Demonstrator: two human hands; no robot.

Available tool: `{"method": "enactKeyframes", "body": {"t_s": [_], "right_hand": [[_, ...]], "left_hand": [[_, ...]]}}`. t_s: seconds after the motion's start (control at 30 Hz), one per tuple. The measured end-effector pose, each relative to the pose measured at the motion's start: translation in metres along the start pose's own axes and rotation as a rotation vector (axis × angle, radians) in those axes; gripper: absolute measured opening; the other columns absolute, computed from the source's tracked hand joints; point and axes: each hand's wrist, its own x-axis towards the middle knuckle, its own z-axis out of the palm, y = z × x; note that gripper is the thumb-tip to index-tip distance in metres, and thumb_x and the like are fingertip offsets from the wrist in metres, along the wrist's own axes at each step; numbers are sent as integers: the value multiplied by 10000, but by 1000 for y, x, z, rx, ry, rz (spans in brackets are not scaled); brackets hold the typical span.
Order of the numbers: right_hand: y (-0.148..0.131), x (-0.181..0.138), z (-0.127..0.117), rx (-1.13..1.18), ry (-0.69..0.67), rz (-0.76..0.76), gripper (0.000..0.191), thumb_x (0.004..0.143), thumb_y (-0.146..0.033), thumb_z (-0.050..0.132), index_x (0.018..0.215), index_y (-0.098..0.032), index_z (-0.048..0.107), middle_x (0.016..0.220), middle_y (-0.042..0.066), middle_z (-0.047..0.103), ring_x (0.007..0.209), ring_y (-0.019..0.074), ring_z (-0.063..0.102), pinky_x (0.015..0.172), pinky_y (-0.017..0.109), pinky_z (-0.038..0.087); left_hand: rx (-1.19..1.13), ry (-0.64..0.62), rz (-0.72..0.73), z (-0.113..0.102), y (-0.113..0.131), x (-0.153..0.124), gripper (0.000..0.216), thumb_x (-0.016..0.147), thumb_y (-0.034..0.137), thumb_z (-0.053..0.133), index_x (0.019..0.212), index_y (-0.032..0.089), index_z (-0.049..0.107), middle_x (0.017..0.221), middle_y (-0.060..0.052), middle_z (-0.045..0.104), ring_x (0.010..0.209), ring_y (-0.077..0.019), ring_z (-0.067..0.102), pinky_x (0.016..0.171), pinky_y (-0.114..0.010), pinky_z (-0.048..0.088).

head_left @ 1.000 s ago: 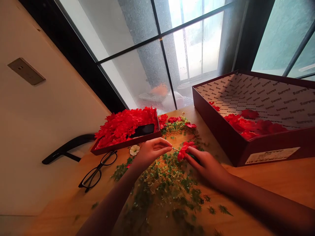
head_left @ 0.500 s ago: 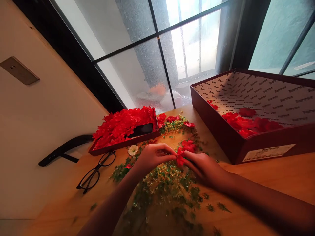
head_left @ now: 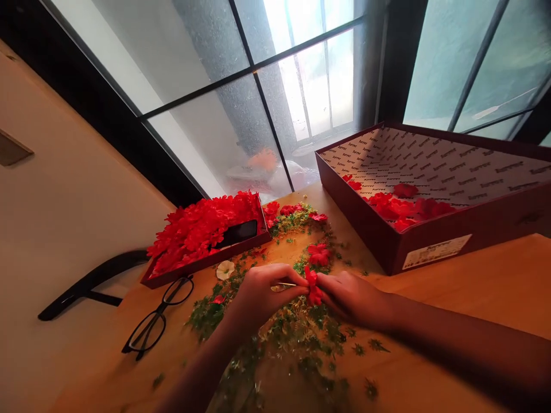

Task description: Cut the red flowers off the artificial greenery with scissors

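Both hands meet over a heap of small green plastic sprigs (head_left: 297, 338) on the wooden table (head_left: 465, 298). My left hand (head_left: 262, 292) is closed in a pinch on a thin stem (head_left: 284, 284). My right hand (head_left: 350, 295) is closed on a red fabric flower (head_left: 312, 285) at the stem's tip. The flower sits between the two sets of fingertips. Another red flower (head_left: 318, 253) lies just beyond the hands.
A shallow dark red lid (head_left: 202, 265) heaped with red flowers and a black phone (head_left: 237, 233) lies at the left. A large dark red box (head_left: 387, 241) holding a few red flowers stands at the right. Black glasses (head_left: 157, 318) and a white flower (head_left: 224, 269) lie nearby.
The hands have drawn together, so the left fingertips now reach the flower that the right hand holds. The camera has tilted, shifting the scene leftward and downward.
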Motion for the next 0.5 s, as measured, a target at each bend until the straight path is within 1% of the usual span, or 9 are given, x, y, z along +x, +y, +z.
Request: {"method": "enactKeyframes", "body": {"t_s": [0.1, 0.17, 0.23, 0.33, 0.4, 0.5], "right_hand": [[-1, 1, 0, 115, -16, 35, 222, 844, -266, 262, 840, -160, 457, 659, 41, 565, 527, 108, 476, 487, 194, 325], [-2, 2, 0, 173, -3, 97, 194, 834, -273, 288, 859, -163, 445, 692, 42, 572, 560, 108, 489, 518, 194, 352], [-4, 3, 0, 198, 6, 139, 181, 830, -266, 296, 854, -166, 445, 719, 45, 577, 592, 110, 502, 548, 197, 367], [-6, 4, -1, 186, 7, 151, 183, 836, -257, 286, 832, -173, 448, 726, 35, 571, 602, 104, 502, 559, 194, 367], [-6, 4, -2, 150, 17, 165, 180, 835, -266, 287, 831, -175, 442, 714, 27, 562, 584, 102, 487, 547, 194, 360], [-3, 4, -1, 112, 15, 172, 159, 822, -267, 311, 840, -168, 434, 704, 24, 552, 568, 103, 472, 539, 199, 356]], "left_hand": [[-60, -23, -14, -4, 5, -3, 101, 644, 279, 591, 677, 193, 633, 692, -1, 655, 672, -152, 605, 654, -237, 486], [-142, -53, -44, -8, 5, -4, 160, 630, 278, 605, 767, 197, 618, 750, -4, 658, 724, -158, 610, 695, -251, 489], [-196, -46, -72, -14, 3, -4, 232, 607, 277, 625, 822, 194, 599, 794, -12, 655, 757, -163, 609, 719, -263, 486], [-197, -18, -81, -19, 0, -3, 203, 606, 287, 621, 777, 179, 604, 797, -24, 651, 769, -171, 607, 714, -266, 485], [-191, -48, -75, -19, -1, -2, 176, 614, 289, 613, 750, 177, 610, 783, -24, 649, 763, -174, 609, 705, -265, 486], [-207, -94, -74, -15, -2, -3, 180, 618, 289, 611, 762, 181, 607, 780, -22, 648, 758, -176, 612, 699, -266, 487]]}}
